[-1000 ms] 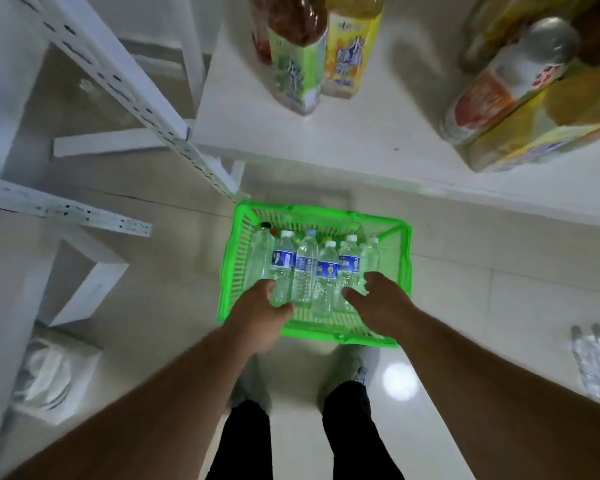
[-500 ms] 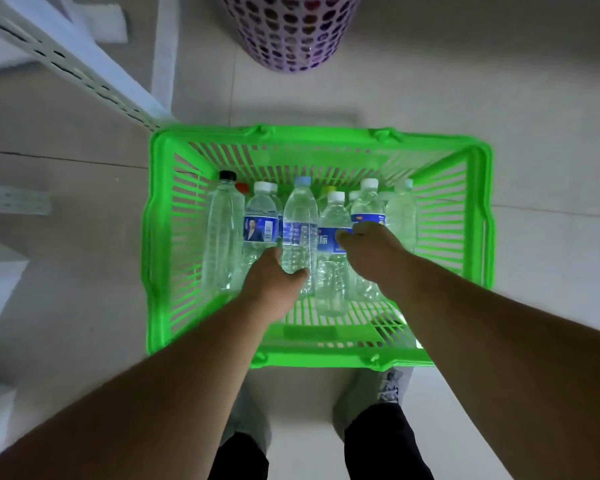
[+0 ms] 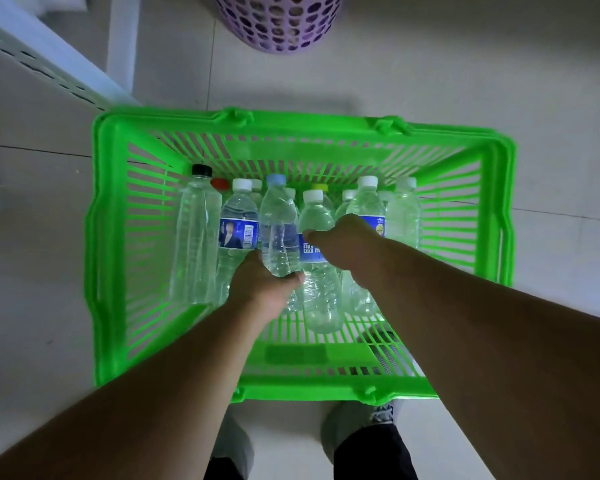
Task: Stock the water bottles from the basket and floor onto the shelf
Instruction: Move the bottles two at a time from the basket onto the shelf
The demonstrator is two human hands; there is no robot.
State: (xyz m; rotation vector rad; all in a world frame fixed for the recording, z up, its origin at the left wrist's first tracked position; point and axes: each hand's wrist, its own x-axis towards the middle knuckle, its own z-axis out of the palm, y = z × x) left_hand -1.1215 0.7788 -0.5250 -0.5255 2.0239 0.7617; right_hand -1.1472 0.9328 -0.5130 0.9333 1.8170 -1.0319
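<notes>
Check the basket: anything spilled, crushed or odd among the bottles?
No spill shows. In the green basket the pale-blue-capped bottle gripped by the left hand looks dented. The black-capped bottle is taller and bears no label, unlike the labelled ones.

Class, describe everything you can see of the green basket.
The green basket is bright plastic, rectangular, with slatted walls and floor and a thick rim carrying hinge clips on its far and near edges. It sits flat on the tiled floor, open-topped, holding upright water bottles toward its far side. Both the left hand and right hand reach inside.
</notes>
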